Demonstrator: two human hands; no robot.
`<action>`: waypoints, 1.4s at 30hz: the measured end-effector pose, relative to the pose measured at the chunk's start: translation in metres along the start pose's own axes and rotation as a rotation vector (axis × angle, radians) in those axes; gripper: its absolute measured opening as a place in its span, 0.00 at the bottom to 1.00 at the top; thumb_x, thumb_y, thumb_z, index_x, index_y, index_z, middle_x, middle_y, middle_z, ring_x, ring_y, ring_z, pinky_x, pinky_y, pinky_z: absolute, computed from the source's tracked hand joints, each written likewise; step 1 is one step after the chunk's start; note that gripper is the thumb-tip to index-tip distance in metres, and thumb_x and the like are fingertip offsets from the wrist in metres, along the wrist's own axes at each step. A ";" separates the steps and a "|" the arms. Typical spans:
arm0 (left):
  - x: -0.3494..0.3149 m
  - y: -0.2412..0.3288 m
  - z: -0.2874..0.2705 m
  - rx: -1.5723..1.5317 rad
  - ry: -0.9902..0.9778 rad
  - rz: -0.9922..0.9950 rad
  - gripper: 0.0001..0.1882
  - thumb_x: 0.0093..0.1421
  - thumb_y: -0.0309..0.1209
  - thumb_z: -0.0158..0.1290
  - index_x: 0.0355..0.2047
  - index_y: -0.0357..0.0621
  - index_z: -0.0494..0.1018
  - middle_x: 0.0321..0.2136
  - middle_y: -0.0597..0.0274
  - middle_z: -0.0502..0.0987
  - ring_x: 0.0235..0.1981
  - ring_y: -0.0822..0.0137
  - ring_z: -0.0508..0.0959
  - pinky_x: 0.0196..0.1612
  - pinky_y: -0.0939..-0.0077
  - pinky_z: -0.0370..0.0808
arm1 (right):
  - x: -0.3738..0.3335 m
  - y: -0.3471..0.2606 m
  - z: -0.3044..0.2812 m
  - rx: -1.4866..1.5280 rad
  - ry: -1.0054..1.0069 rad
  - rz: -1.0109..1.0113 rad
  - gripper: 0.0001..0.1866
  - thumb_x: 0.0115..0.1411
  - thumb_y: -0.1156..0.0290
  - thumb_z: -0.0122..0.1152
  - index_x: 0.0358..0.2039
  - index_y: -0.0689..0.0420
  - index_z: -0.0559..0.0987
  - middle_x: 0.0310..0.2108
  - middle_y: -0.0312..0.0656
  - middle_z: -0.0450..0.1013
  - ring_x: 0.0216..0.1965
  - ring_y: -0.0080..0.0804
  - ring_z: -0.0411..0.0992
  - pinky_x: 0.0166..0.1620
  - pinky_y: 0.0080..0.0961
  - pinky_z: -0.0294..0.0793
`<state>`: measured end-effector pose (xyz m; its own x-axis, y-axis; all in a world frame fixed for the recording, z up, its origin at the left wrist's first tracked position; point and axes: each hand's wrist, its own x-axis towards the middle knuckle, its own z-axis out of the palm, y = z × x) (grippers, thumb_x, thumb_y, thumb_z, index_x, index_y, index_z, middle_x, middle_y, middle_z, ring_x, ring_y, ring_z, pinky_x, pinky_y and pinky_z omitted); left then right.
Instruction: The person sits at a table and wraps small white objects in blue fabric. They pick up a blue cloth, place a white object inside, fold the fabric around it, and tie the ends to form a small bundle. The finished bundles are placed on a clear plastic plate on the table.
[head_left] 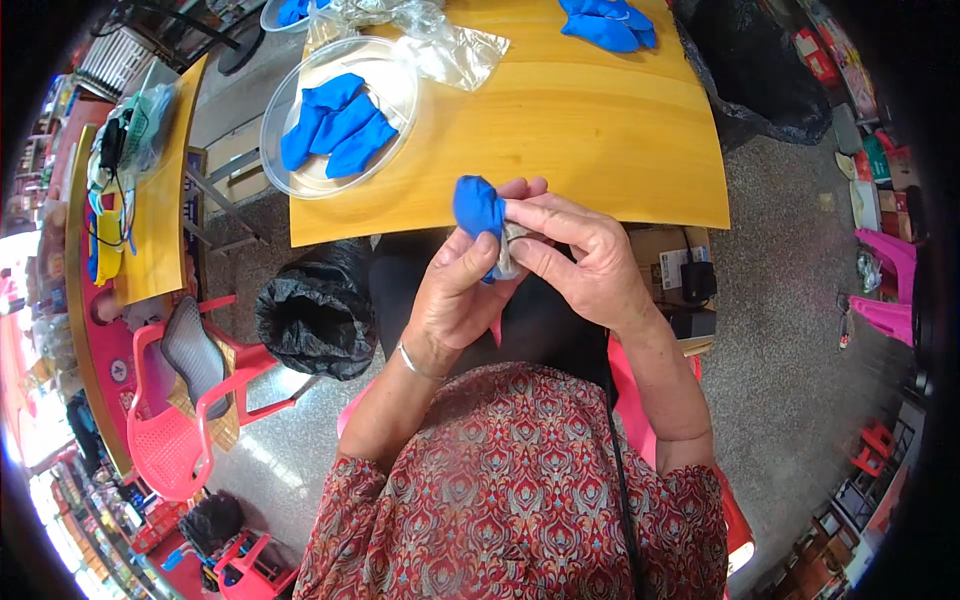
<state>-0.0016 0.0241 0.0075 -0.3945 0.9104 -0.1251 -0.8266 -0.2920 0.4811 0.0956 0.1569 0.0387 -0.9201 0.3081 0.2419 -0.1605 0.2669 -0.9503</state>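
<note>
Patterned top: A red patterned top [530,480] is seen nearest, just below the hands.
Left hand: The left hand [453,290] is half curled, and a blue cloth piece [478,205] is pressed under its thumb.
Right hand: The right hand [590,258] is bent in from the other side. Its thumb and fingers are brought close together, and the same piece is pinched near a grey part [506,262].
Blue cloth piece: It is held up between the two hands, by the near edge of the yellow wooden surface [600,140]. Whether the grey part is joined on or tucked in cannot be told.
Clear tub: Past the hands and to the left, a round clear tub [385,75] is set on the surface, with a few small blue pieces [345,130] lying in it.
Far pile: Past the hands and to the right, some far blue pieces [605,25] are laid at the far side.
Plastic bag: A see-through bag [460,55] is dropped straight past the hands, by the tub.
Work done: The piece in the hands seems to be partly worked. No other piece can be called done for sure, as the tub and the pile look much alike.
Work left: If one of those groups is waiting, several pieces are left; which group that is cannot be told.
</note>
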 end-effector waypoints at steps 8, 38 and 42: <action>-0.002 0.008 0.006 0.010 -0.058 0.029 0.41 0.60 0.44 0.58 0.66 0.40 0.52 0.66 0.54 0.56 0.66 0.58 0.59 0.67 0.57 0.54 | 0.002 -0.003 0.007 0.562 0.035 0.249 0.14 0.61 0.78 0.57 0.48 0.63 0.75 0.46 0.39 0.74 0.51 0.24 0.71 0.54 0.23 0.69; -0.003 0.009 0.015 0.110 -0.097 -0.069 0.51 0.60 0.63 0.44 0.67 0.33 0.45 0.67 0.44 0.51 0.67 0.52 0.55 0.68 0.58 0.52 | 0.000 -0.016 0.012 -0.419 0.153 -0.301 0.15 0.48 0.68 0.69 0.38 0.54 0.81 0.34 0.36 0.68 0.38 0.35 0.68 0.43 0.35 0.63; 0.001 0.006 0.020 0.072 -0.084 -0.018 0.49 0.60 0.62 0.45 0.68 0.38 0.45 0.68 0.44 0.47 0.69 0.51 0.49 0.69 0.55 0.47 | 0.001 -0.013 0.018 -0.248 0.249 -0.224 0.16 0.47 0.70 0.70 0.39 0.56 0.80 0.35 0.38 0.70 0.39 0.37 0.70 0.45 0.37 0.66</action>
<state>0.0011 0.0294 0.0269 -0.3424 0.9374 -0.0631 -0.8010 -0.2561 0.5411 0.0906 0.1368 0.0474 -0.7530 0.4203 0.5063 -0.2279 0.5553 -0.7999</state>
